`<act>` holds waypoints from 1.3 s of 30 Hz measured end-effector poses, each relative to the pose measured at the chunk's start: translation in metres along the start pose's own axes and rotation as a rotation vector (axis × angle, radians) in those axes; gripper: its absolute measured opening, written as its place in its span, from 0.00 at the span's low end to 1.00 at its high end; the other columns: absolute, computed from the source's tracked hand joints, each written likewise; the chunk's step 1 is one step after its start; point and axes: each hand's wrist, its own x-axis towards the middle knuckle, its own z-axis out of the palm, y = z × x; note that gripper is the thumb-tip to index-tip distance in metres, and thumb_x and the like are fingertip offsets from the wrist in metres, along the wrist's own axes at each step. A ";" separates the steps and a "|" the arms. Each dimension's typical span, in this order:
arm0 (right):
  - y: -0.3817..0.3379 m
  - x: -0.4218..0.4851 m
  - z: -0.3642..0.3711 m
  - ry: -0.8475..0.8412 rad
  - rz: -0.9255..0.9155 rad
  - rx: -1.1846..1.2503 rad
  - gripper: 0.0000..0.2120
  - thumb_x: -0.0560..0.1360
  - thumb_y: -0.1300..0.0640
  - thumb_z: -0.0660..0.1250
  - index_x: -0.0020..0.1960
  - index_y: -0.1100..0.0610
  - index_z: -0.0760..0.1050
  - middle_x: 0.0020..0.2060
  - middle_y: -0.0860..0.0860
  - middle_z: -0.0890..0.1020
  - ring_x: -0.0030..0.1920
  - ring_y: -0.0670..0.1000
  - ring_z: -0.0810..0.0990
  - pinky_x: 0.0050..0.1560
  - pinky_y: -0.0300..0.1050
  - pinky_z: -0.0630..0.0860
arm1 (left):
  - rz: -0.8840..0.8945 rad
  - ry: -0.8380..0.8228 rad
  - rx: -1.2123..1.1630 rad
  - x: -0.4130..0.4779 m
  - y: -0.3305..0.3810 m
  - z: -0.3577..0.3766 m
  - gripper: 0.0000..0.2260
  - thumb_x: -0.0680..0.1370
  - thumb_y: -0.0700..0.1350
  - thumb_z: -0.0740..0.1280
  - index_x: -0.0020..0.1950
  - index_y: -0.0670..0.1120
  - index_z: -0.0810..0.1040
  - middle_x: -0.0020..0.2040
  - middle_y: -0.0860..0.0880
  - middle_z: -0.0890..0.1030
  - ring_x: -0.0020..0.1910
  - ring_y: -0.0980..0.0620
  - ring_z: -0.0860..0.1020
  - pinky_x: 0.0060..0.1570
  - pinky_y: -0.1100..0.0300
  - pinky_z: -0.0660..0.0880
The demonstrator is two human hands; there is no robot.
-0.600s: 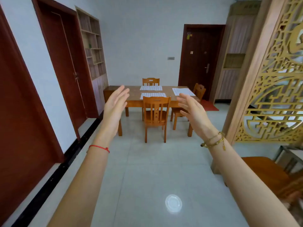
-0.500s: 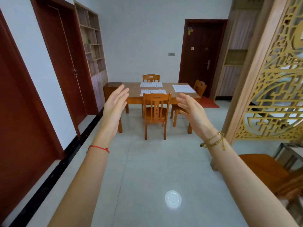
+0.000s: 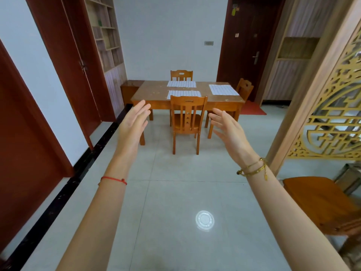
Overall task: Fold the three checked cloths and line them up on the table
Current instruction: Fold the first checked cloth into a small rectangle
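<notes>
Three white checked cloths lie spread flat on the wooden table (image 3: 154, 92) across the room: one at the far middle (image 3: 181, 84), one at the near middle (image 3: 184, 93), one at the right (image 3: 223, 89). My left hand (image 3: 133, 126) and my right hand (image 3: 228, 130) are raised in front of me, palms facing each other, fingers apart, holding nothing. Both hands are well short of the table, over the tiled floor.
A wooden chair (image 3: 186, 122) stands at the table's near side, another chair (image 3: 181, 75) behind it and a third chair (image 3: 244, 89) at the right end. Dark red doors line the left wall. A carved gold screen (image 3: 332, 106) and a wooden seat (image 3: 316, 200) are on my right.
The view has come closer to the table and tilted down a little. Both hands keep the same raised, open pose.
</notes>
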 end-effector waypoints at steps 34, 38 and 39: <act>0.140 0.374 0.016 0.039 0.132 0.003 0.22 0.82 0.42 0.51 0.71 0.48 0.69 0.65 0.46 0.77 0.67 0.48 0.73 0.72 0.57 0.66 | -0.207 0.020 -0.006 0.342 -0.226 0.036 0.18 0.84 0.44 0.61 0.74 0.45 0.70 0.68 0.49 0.78 0.66 0.55 0.76 0.72 0.51 0.68; 0.147 0.439 0.004 0.013 0.138 -0.010 0.22 0.83 0.42 0.50 0.72 0.49 0.68 0.65 0.46 0.77 0.67 0.47 0.73 0.72 0.54 0.67 | -0.207 0.045 -0.002 0.394 -0.244 0.053 0.18 0.84 0.44 0.59 0.74 0.44 0.69 0.68 0.48 0.77 0.67 0.55 0.76 0.72 0.51 0.67; 0.149 0.457 0.000 0.005 0.133 -0.012 0.22 0.83 0.42 0.49 0.72 0.48 0.68 0.65 0.45 0.77 0.67 0.47 0.73 0.71 0.52 0.67 | -0.202 0.052 0.002 0.408 -0.249 0.058 0.18 0.84 0.44 0.59 0.74 0.45 0.69 0.68 0.48 0.77 0.67 0.55 0.76 0.72 0.51 0.67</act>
